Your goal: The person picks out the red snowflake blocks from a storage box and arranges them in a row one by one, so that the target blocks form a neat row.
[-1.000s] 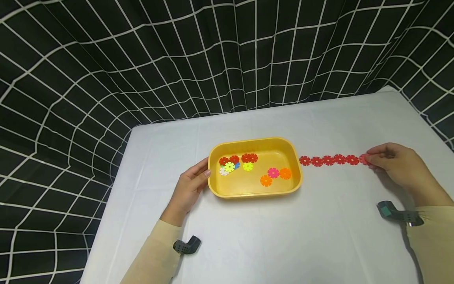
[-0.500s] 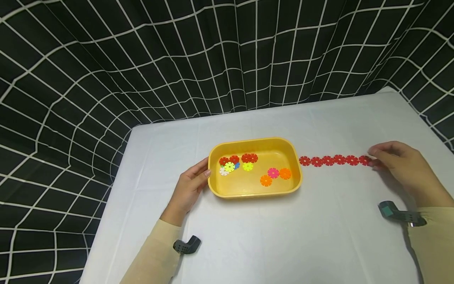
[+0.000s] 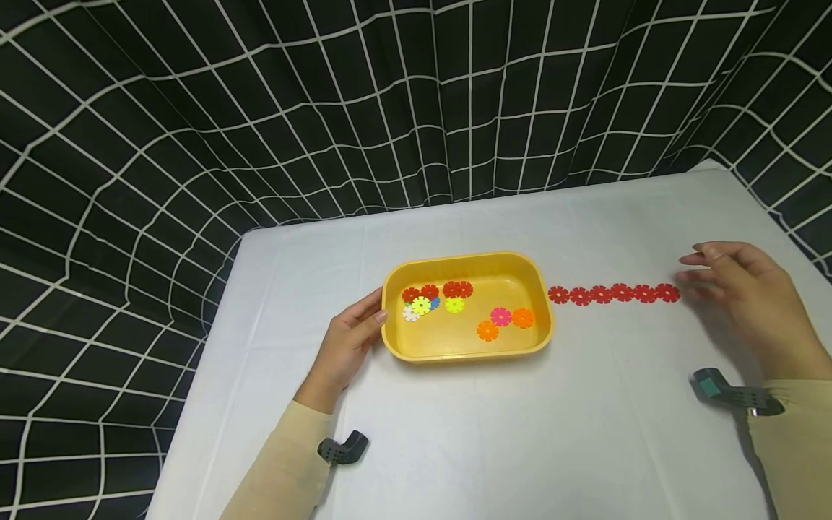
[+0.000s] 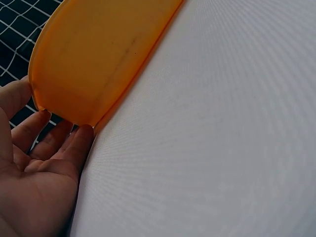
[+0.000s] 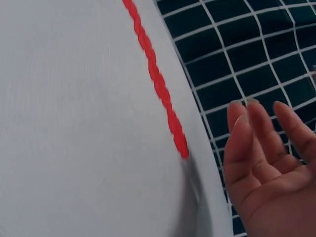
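So there are six red discs [image 3: 622, 292] in a row on the table [image 3: 487, 440], right half of the frame and a bit below the middle, packed edge to edge or close to it. The row's left end is just beside the tray [image 3: 474, 356], can't tell if they touch.

One tray, yellow, around the centre of the frame. What's in it: four more red ones [image 3: 464, 289] along the upper left, two yellow discs [image 3: 454, 305], one white disc [image 3: 409, 315], one blue disc [image 3: 435, 304] partly covered, plus a scrap of green too hidden to identify. Lower right inside: two orange discs [image 3: 487, 331] and one pink disc [image 3: 501, 316].

Two hands. Left hand [image 3: 347, 336] grips the tray's left end, thumb on the rim. Right hand [image 3: 754, 300], right side of the frame, is near the row's right end with nothing in it, fingers loosely bent, narrow gap between thumb and fingers.

Black grid curtain [image 3: 390, 108] fills the top and left.
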The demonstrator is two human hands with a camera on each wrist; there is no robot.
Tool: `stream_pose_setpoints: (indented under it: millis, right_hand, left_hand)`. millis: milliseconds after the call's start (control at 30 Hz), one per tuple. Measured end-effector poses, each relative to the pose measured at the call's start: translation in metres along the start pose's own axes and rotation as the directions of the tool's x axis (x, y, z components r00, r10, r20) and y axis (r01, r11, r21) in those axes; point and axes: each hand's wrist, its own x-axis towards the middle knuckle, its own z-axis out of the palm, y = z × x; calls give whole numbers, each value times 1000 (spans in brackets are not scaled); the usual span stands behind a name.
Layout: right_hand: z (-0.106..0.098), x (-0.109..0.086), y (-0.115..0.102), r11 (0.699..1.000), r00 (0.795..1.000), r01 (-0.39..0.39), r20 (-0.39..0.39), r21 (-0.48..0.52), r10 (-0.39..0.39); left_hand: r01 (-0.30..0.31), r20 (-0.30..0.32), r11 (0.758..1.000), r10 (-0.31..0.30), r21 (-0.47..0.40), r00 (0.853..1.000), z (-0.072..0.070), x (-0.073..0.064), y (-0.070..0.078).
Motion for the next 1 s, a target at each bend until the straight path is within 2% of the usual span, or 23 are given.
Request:
stream_pose_setpoints:
  millis: [100,233,433,567,633,767,867,1000]
  right_hand:
    - [1,-2,-5,983,997,65,21,169,-70]
    - [6,-3,-11,905,979,148,73,398,-192]
    - [21,-6,-25,845,943,205,133,495,-306]
    - [33,-13,-38,764,895,238,171,600,-413]
    - [39,-17,-45,746,875,246,189,619,-446]
    - [52,-26,-58,766,856,257,228,589,-463]
    - [64,-33,-69,786,857,256,244,563,-454]
    - [79,-39,-79,794,851,255,262,552,-456]
  left_hand:
    - [2,1,1000,-2,-2,1000,-1,1,-1]
    - [5,-4,1000,-5,0,1000,-1,1,-1]
    - [10,-18,1000,-10,-6,1000,0,1,-1]
    - [7,-14,1000,-7,-2,1000,0,2,-2]
    - [1,-7,1000,-1,0,1000,0,2,-2]
    - [-6,-1,1000,6,8,1000,2,2,0]
    - [-6,-1,1000,6,15,1000,2,1,1]
    - [1,-8,1000,-1,18,1000,3,0,1]
